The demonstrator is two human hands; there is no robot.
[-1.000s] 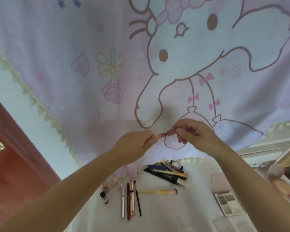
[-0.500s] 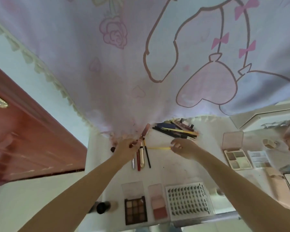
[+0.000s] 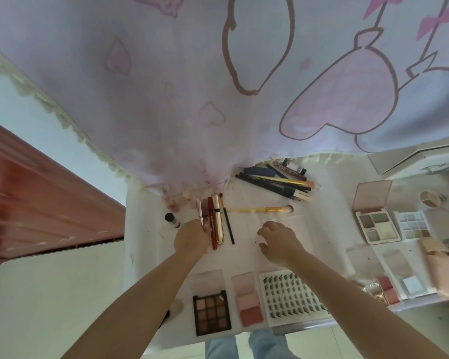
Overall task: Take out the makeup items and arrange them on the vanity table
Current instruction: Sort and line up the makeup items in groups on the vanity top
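Gripping slim glossy tube (image 3: 200,212), left hand (image 3: 191,239)

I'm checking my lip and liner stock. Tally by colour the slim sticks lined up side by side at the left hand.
Silver-pink stick: 1
Red pencil: 1
Gold tube: 1
Black thin brush: 1
Total: 4

Bare forearms, no sleeves; light blue jeans (image 3: 246,345) below.
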